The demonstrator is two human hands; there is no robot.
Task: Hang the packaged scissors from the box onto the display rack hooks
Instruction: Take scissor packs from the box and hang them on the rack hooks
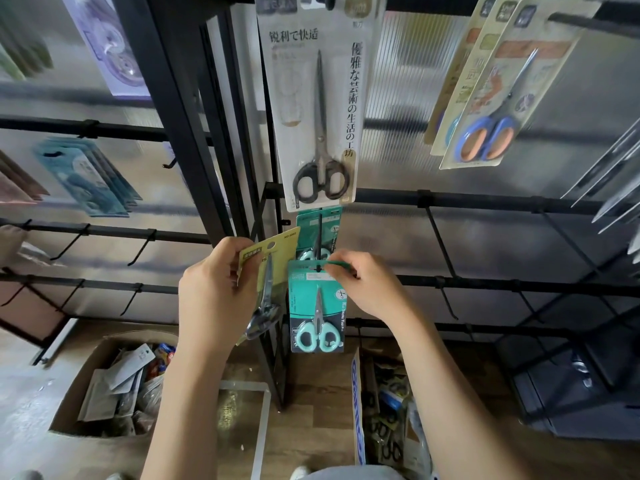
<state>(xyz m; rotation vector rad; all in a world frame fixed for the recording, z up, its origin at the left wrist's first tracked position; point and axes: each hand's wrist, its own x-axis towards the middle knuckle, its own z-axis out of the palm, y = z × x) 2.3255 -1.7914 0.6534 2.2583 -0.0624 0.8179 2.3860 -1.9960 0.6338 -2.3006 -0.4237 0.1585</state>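
From the head view, everything turns on the hook point(320, 237), the thin black peg that runs out toward me from the rack just below the big white card of black-handled scissors point(320, 109).

My right hand point(367, 289) sits just right of that hook, thumb and forefinger pinching the top edge of the teal pack point(317, 306) beside its hang slot. I hold it by the very top so the card dangles straight and the slot stays free to meet the hook's tip; as far as I can judge the slot is at or on the tip, but the fingers hide the exact seating. Behind it, further along the same hook, another teal pack point(318, 233) already hangs.

My left hand point(214, 292) is left of the hook, fingers curled round the edge of the yellow pack point(268, 271), which holds steel scissors. I keep it tilted and off to the side so it waits its turn without blocking the hook.

Below the hook, on the floor, an open cardboard box point(86, 372) of mixed packs lies to the left, and another box point(384, 407) holding more scissors lies to the right. Up and right of the hook hang cards of blue-handled scissors point(491, 105).
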